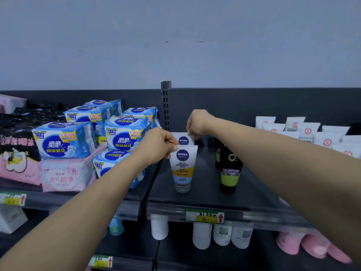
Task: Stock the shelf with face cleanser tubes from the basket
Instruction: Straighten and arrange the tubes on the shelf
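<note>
Left forearm: bare, rising from the lower left corner toward the top shelf.
Blue packs: soft blue-and-white plastic pad packs, stacked on the left bay, well left of the tubes.
Left hand: fingers curled, thumb and forefinger pinching the top left corner of the front tube, a white plastic face cleanser tube with a yellow band and grey cap.
Front tube: stands on the black metal shelf near its left edge; long axis vertical, cap down, flat crimped end up, label toward the camera.
Rear tube: matching white tube just behind the front one, upright, crimp up; only its top shows.
Right hand: fingers curled downward, pinching the rear tube's top right edge.
Black-and-green tube: upright, cap down, right of the front tube, apart from it.
White tubes: red round marks, in rows at the far right.
</note>
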Demonstrator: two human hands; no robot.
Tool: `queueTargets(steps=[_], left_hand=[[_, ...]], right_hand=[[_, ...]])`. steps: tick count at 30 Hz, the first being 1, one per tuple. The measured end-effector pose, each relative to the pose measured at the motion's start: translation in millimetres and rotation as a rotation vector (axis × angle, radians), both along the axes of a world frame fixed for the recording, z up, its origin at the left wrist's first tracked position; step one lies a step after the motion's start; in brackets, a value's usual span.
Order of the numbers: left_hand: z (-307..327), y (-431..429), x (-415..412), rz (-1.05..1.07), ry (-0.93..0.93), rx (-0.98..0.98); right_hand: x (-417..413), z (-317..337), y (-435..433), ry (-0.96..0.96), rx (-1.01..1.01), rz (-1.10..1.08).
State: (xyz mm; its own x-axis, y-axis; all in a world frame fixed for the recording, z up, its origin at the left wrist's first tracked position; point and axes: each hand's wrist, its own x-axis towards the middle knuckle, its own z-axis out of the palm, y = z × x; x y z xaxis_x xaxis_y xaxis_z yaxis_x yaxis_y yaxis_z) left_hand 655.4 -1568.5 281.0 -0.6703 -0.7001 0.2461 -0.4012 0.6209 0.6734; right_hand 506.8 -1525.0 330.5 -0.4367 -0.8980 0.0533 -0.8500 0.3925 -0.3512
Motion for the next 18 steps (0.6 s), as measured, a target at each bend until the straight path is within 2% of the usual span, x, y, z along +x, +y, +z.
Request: queueTargets(steps=[6, 9, 14, 18], left_hand=[[8, 0, 1, -0.043, -0.071, 0.041], [11, 3, 2, -0.040, -0.093, 0.025], [33, 18, -4, -0.007, -0.004, -0.162], [44, 36, -20, -0.078, 0.051, -0.185]], right_hand=[[-2, 14, 11, 0.051, -0.167, 0.038], [1, 23, 28, 0.163, -0.203, 0.073], [-10, 39, 73, 0.259, -0.112, 0.058], [-27, 44, 113, 0.232, -0.037, 0.010]])
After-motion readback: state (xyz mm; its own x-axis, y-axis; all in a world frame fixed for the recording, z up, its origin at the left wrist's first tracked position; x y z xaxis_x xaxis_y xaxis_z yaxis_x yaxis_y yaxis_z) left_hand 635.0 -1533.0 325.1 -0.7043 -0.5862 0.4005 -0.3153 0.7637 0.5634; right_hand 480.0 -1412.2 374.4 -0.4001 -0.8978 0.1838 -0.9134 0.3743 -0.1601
